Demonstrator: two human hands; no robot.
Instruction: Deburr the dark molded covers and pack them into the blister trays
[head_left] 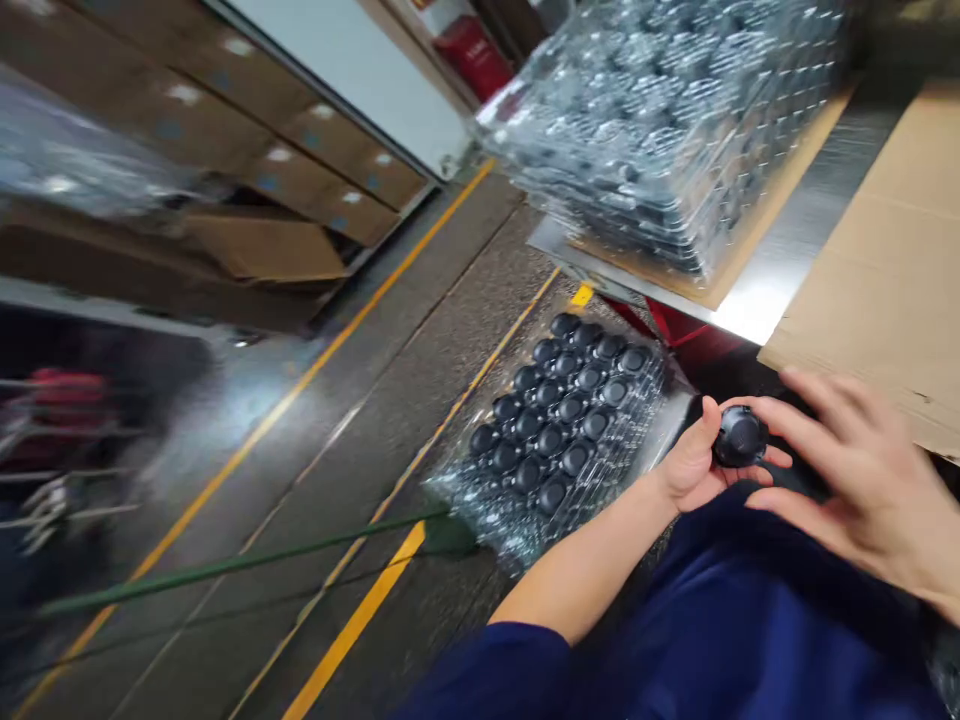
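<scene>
One black round part (741, 437) is in hand, held up in front of the person's dark blue clothing (750, 620). The left hand (694, 460) grasps it, thumb on its left edge and fingers beneath. The right hand (862, 465) is loose and spread, its index finger at the part's upper edge; blur makes it impossible to tell whether that finger presses on it.

To the left of the hands, low beside the table (776, 290), a clear plastic tray (645, 440) carries rows of similar black parts (551, 440). The visible rows look fully occupied, so that layer appears done, while the part in hand seems to be still in progress. Whether more layers lie beneath, or how many parts are left, cannot be told.

On the table, at the far side, stands a tall stack of clear trays (675, 160); dark shapes show through its side. A cardboard sheet (877, 260) covers the table's right side.

The left forearm passes along the tray's near side, partly in the way. A green pole (247, 570) reaches over the floor (405, 380) to the tray's left corner. Cardboard boxes (300, 150) stand at far left.
</scene>
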